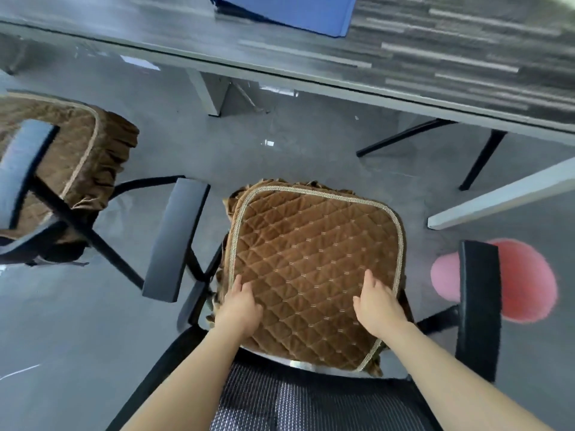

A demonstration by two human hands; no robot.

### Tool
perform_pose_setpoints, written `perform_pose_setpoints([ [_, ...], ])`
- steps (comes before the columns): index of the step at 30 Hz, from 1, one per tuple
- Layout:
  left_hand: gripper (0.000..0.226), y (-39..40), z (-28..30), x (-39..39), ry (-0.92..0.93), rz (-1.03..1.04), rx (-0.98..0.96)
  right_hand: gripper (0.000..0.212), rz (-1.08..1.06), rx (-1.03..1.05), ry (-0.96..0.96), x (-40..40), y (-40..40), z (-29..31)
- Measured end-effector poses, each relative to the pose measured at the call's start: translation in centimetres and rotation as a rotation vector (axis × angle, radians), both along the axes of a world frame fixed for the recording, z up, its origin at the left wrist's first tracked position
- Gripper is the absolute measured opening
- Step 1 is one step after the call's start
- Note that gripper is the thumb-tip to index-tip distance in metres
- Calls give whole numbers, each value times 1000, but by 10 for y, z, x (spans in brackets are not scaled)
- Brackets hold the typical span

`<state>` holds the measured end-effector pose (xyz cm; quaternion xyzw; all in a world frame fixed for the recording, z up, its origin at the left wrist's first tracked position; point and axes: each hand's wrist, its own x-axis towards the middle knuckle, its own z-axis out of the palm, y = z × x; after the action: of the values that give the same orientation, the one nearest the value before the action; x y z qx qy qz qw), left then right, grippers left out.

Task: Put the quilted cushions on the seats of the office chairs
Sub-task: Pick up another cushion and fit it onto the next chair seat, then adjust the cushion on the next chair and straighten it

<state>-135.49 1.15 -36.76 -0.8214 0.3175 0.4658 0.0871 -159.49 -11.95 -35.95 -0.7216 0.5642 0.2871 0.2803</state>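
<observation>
Head camera, looking down over a black office chair with a mesh backrest (311, 405): a person is reaching both bare arms over the backrest to a brown quilted square cushion with a beige braided border (314, 262), which is lying on the chair's seat between the two black armrests. The left hand (241, 306) is resting flat on the cushion's near left part, its fingers straight and close together, the fingertips touching the braided edge. The right hand (376, 303) is lying palm-down on the near right part, fingers extended and relaxed, pinching nothing. A ruffled brown skirt is showing along the cushion's far and left edges, and the near right corner is overhanging a silvery strip at the back of the seat. The left armrest (174, 237) is standing just beside the cushion; the right armrest (479, 306) is standing further off. To the left, a second brown quilted cushion with a ruffled skirt (71, 150) is sitting on the seat of another black office chair (28, 163), blurred by motion. A grey table with a dark edge (280, 66) is running across the top, with a blue flat object (295, 10) lying on it. A round pink stool (516, 281) is standing on the glossy grey floor (264, 135) behind the right armrest.
</observation>
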Motion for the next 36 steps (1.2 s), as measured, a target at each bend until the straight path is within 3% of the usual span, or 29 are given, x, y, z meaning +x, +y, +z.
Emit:
perform_pose_setpoints([
  [4,40,18,71,2,30,150,-259,62,-7,42,-105,32,29,64],
  [10,44,70,178,35,72,233,-488,46,-18,-41,-351,104,96,161],
  [13,40,121,221,69,27,295,-603,49,26,-122,-417,146,140,205],
  [17,36,219,251,128,-9,528,-651,49,115,-186,-446,197,202,247],
  [26,27,392,292,235,-167,861,-700,42,224,-94,-578,316,314,276],
  [31,26,425,297,275,-141,1023,-730,38,338,-58,-571,369,341,272],
  [36,24,417,292,330,-67,1024,-651,36,382,-6,-582,433,335,265],
])
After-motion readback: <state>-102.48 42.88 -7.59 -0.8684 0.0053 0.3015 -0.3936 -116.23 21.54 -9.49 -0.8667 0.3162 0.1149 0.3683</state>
